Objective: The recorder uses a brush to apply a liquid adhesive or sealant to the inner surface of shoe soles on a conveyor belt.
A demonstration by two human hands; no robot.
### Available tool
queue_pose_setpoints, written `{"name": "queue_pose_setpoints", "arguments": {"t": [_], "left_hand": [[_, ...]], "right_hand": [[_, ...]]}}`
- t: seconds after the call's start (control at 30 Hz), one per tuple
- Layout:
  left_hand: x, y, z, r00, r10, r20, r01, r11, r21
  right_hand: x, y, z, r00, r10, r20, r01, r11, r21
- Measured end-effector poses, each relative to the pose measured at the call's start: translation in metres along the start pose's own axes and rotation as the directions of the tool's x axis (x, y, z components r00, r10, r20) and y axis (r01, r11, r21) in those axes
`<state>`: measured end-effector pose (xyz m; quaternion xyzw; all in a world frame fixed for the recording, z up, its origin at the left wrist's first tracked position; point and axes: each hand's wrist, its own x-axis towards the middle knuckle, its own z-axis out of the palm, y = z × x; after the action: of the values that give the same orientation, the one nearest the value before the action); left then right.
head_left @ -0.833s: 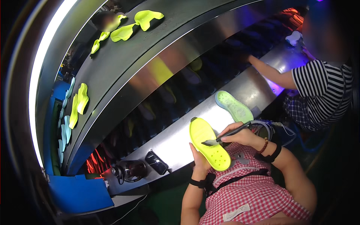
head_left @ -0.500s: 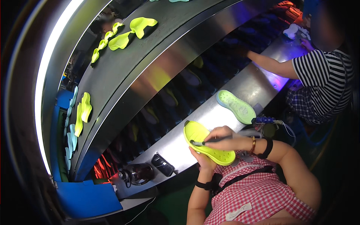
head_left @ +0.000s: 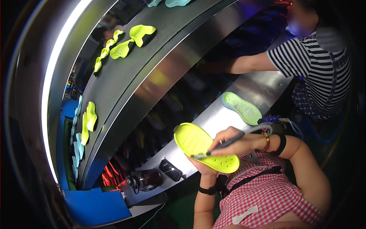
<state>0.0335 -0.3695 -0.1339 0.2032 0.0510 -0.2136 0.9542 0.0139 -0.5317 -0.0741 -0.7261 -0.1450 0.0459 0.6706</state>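
Note:
A bright yellow-green shoe sole (head_left: 193, 138) is held tilted above the metal bench in front of my apron, its inner side up. My left hand (head_left: 205, 168) supports it from below along the near edge, and the sole hides most of its fingers. Pinched in my right hand (head_left: 231, 144) is a brush with a dark handle (head_left: 233, 139). The brush tip rests near the sole's near edge, about halfway along, and looks slightly blurred. Just beyond lies a pale green sole with a bluish rim (head_left: 242, 108), flat on the bench.
The metal bench (head_left: 268, 89) bears a blue hose fitting (head_left: 268, 119), a phone-like black object (head_left: 170, 170) and a dark jug (head_left: 148, 179). Behind runs a conveyor belt (head_left: 114, 86) with yellow soles (head_left: 143, 35) and blue ones. A person in stripes (head_left: 312, 65) reaches under it.
The brush tip has slid along the sole from the broad end toward its middle. The sole has shifted slightly left. The other person's arm has reached farther left.

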Motion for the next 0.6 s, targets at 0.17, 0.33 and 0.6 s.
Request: {"name": "queue_pose_setpoints", "arguments": {"t": [0.17,0.33,0.6], "left_hand": [[0.006,0.009,-0.019,0.974,0.222,0.046,-0.226,0.962,0.155],[0.014,0.023,-0.014,0.947,0.298,0.121,-0.321,0.902,0.29],[0.013,0.032,0.018,0.936,0.335,0.103,-0.35,0.917,0.191]], "right_hand": [[-0.012,-0.006,-0.003,0.999,-0.026,0.027,0.022,0.988,0.152],[-0.021,0.006,0.0,0.951,-0.242,0.193,0.246,0.969,0.003],[-0.02,0.006,-0.01,0.932,-0.316,0.177,0.317,0.948,0.023]]}}
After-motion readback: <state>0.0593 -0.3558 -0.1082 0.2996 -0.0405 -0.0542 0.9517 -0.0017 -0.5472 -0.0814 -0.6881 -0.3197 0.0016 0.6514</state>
